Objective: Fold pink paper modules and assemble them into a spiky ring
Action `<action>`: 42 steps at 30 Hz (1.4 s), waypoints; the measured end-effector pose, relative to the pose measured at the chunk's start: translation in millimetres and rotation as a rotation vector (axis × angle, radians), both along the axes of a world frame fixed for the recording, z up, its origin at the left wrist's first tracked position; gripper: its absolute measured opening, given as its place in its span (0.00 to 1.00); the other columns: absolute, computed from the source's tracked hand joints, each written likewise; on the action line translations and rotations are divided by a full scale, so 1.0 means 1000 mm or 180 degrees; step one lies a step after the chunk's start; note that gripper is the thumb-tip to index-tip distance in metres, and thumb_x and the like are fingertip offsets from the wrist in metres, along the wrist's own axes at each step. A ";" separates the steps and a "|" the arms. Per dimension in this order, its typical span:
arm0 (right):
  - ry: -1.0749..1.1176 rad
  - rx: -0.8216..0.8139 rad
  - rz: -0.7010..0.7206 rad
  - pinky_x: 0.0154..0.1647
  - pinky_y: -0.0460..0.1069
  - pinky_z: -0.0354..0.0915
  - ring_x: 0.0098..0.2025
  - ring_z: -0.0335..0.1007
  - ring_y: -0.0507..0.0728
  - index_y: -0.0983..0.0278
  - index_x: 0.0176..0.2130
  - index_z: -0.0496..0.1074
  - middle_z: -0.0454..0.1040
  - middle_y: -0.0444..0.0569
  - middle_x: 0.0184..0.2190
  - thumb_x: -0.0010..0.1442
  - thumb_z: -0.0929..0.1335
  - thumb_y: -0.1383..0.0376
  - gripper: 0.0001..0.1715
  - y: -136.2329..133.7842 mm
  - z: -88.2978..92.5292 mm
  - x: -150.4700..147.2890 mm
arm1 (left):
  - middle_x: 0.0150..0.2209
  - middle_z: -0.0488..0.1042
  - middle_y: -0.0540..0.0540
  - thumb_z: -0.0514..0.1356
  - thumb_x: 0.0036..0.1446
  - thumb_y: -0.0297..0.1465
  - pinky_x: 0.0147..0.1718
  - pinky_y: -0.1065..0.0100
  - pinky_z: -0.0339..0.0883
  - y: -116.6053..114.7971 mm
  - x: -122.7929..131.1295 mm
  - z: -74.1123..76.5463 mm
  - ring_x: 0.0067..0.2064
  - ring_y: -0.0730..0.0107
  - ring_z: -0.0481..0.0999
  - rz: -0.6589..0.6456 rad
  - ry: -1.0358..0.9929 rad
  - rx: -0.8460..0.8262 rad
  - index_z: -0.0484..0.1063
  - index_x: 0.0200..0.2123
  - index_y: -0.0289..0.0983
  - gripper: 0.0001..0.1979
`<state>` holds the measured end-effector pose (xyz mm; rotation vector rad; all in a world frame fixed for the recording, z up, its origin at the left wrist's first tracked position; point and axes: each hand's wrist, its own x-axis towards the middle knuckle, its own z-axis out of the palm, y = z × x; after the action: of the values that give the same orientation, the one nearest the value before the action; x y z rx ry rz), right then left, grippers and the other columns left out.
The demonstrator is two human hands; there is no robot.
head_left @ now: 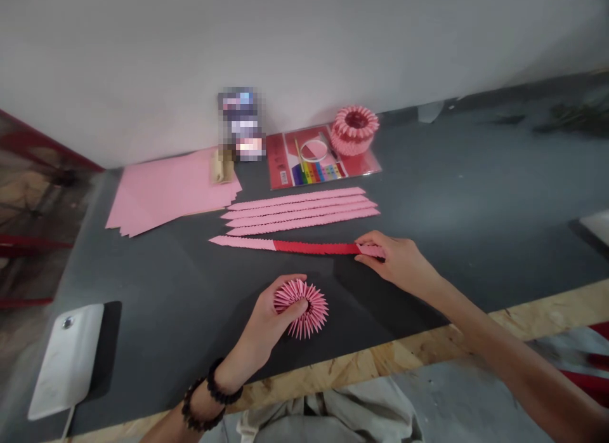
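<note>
My left hand (pixel 271 316) grips a round pink ring of folded paper pieces (pixel 314 310), its pointed tips fanning outward, with the thumb at the centre hole. To the right, my right hand (pixel 392 256) pinches the right end of a long strip of nested folded paper (pixel 314 247). That strip is pink at both ends and red along the middle, and it lies on the dark tabletop. Just beyond it, several all-pink strips (pixel 304 214) lie side by side.
Pink paper sheets (pixel 162 189) are stacked at the left, with a small beige object (pixel 219 167) on their corner. A blurred-out phone-like screen (pixel 242 122) leans on the wall. A finished-looking pink ring stack (pixel 354 131) sits on a red printed packet (pixel 285 160). A white device (pixel 69 360) lies front left.
</note>
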<state>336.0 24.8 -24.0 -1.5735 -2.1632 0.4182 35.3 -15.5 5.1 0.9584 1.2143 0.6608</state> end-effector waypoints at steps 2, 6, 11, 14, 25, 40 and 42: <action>-0.0141 0.0095 -0.0115 0.33 0.50 0.72 0.33 0.82 0.58 0.58 0.43 0.72 0.83 0.46 0.38 0.67 0.70 0.57 0.09 -0.003 -0.003 0.001 | 0.44 0.81 0.45 0.70 0.54 0.36 0.46 0.65 0.69 0.000 0.000 0.000 0.43 0.61 0.78 0.0008 0.0004 0.0017 0.79 0.51 0.38 0.21; -0.0346 0.0124 0.0234 0.33 0.50 0.70 0.34 0.80 0.58 0.59 0.39 0.68 0.82 0.47 0.37 0.70 0.68 0.57 0.09 -0.006 -0.002 -0.003 | 0.44 0.82 0.44 0.70 0.55 0.36 0.48 0.64 0.70 -0.001 -0.001 0.000 0.44 0.60 0.79 -0.0029 0.0054 0.0056 0.79 0.51 0.38 0.20; 0.0011 -0.0087 0.0386 0.33 0.49 0.69 0.35 0.81 0.57 0.58 0.39 0.66 0.82 0.45 0.36 0.67 0.70 0.59 0.09 -0.020 0.007 -0.027 | 0.50 0.82 0.42 0.69 0.59 0.38 0.54 0.62 0.68 -0.001 0.001 0.004 0.51 0.57 0.79 -0.0285 -0.0161 0.0152 0.79 0.52 0.39 0.19; 0.0089 -0.0204 0.0488 0.31 0.48 0.67 0.33 0.80 0.56 0.58 0.40 0.67 0.81 0.43 0.34 0.65 0.71 0.59 0.09 -0.032 0.010 -0.044 | 0.47 0.83 0.42 0.71 0.56 0.38 0.53 0.61 0.69 -0.002 0.010 0.007 0.49 0.57 0.80 -0.0350 -0.0458 -0.0105 0.81 0.49 0.38 0.18; 0.0465 -0.0316 0.0815 0.32 0.45 0.65 0.33 0.78 0.53 0.59 0.43 0.72 0.81 0.43 0.34 0.61 0.68 0.74 0.12 -0.040 0.001 -0.054 | 0.38 0.83 0.42 0.76 0.50 0.35 0.42 0.66 0.71 -0.004 0.022 0.003 0.37 0.65 0.78 -0.0170 -0.1084 -0.0846 0.83 0.39 0.33 0.15; 0.0814 -0.0280 0.0166 0.36 0.47 0.70 0.36 0.81 0.54 0.58 0.45 0.68 0.82 0.43 0.37 0.68 0.67 0.67 0.06 -0.037 0.014 -0.034 | 0.45 0.82 0.40 0.75 0.51 0.35 0.45 0.66 0.71 0.006 0.014 0.003 0.43 0.64 0.79 -0.0148 -0.1187 -0.1019 0.80 0.53 0.35 0.26; 0.0762 -0.0275 0.0100 0.34 0.47 0.69 0.35 0.81 0.55 0.59 0.45 0.67 0.82 0.43 0.36 0.69 0.66 0.65 0.05 -0.035 0.014 -0.036 | 0.45 0.82 0.39 0.75 0.51 0.35 0.47 0.64 0.71 0.008 0.013 0.006 0.45 0.60 0.80 -0.0430 -0.1158 -0.1104 0.81 0.52 0.34 0.25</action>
<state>300.1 -10.4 -9.9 -1.4532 -2.0125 0.6820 48.0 -7.2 11.6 0.5918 0.8941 0.4717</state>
